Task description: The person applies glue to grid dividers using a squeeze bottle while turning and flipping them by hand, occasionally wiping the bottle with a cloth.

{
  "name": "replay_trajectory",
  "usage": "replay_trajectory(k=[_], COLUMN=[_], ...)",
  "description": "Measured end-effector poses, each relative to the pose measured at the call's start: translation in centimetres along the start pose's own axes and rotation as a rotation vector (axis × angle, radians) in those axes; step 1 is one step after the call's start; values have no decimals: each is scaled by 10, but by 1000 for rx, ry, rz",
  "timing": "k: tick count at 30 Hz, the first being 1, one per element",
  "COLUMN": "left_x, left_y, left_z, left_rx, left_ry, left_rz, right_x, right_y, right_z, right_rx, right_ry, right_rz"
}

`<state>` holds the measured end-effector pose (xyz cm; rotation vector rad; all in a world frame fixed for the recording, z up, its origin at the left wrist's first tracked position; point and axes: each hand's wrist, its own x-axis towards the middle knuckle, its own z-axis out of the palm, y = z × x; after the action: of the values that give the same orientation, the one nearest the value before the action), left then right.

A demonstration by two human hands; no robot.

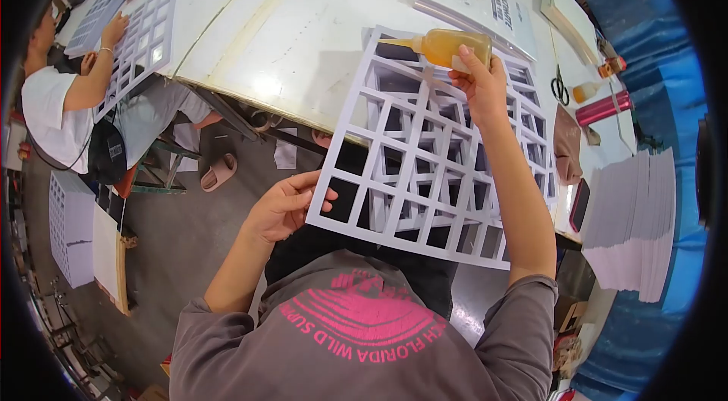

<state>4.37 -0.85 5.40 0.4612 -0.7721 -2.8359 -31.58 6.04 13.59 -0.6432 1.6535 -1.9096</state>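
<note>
Nearest the camera is the person's grey T-shirt (364, 325), and just beyond it a white grid frame (346, 124) spans the near table edge. Its far part lies over the table (265, 60), while its near part hangs out above the lap, probably for easy reach. Crossing bars show through its openings, so a second lattice seems to lie askew beneath.

The left hand (282, 208) is closed on the frame's near left corner, fingertips showing in the corner opening, likely to steady the overhanging end. The right hand (478, 86) is wrapped around an amber bottle (455, 47) above the frame's far side; it is tipped nearly flat, nozzle pointing left, a pose that suggests controlled dispensing.

Scissors (560, 88) and a pink tumbler (604, 108) lie to the right, apparently set aside from the frame. At far left, a co-worker (57, 98) handles another grid (155, 22).
</note>
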Motion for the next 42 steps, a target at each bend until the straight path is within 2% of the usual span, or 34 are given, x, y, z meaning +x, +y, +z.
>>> replay_trajectory(k=[5, 10, 20, 21, 24, 25, 26, 28, 29, 30, 32, 33, 37, 42], left_x=[2, 4, 6, 7, 8, 11, 13, 20, 21, 22, 16, 14, 2, 0], left_y=[3, 3, 2, 3, 6, 5, 6, 8, 9, 7, -1, -10, -24, -27], left_z=[2, -2, -10, -8, -14, -21, -27, -48, -57, -50, -34, -43, -25, -19], left_rx=[-25, -48, -68, -48, -74, -164, -351, -684, -753, -623, -362, -234, -190, -147], left_ry=[11, -23, -61, -58, -69, -52, -76, 96, 40, 88, 183, 94, 61, -3], left_rz=[-23, -38, -42, -37, 36, 105, 164, 195, 133, 147, 183, 145, 55, 100], right_x=[6, -39, -167, -171, -172, -167, -158, -129, -113, -97, -66, -54, -20, -17], right_y=[7, -6, -23, -26, -34, -36, -31, -28, -28, -29, -28, -25, -14, -8], right_z=[0, -3, 12, 8, 0, -7, -18, -30, -34, -38, -54, -59, -61, -60], right_rx=[11, -14, -15, -7, 145, 174, 170, 179, 133, 86, 51, 33, 66, 30], right_ry=[-32, -159, -287, -359, -378, -314, -280, -152, -73, 5, 79, 115, 177, 157], right_rz=[-4, 83, 376, 457, 618, 625, 525, 289, 184, 79, 36, 19, -4, -11])
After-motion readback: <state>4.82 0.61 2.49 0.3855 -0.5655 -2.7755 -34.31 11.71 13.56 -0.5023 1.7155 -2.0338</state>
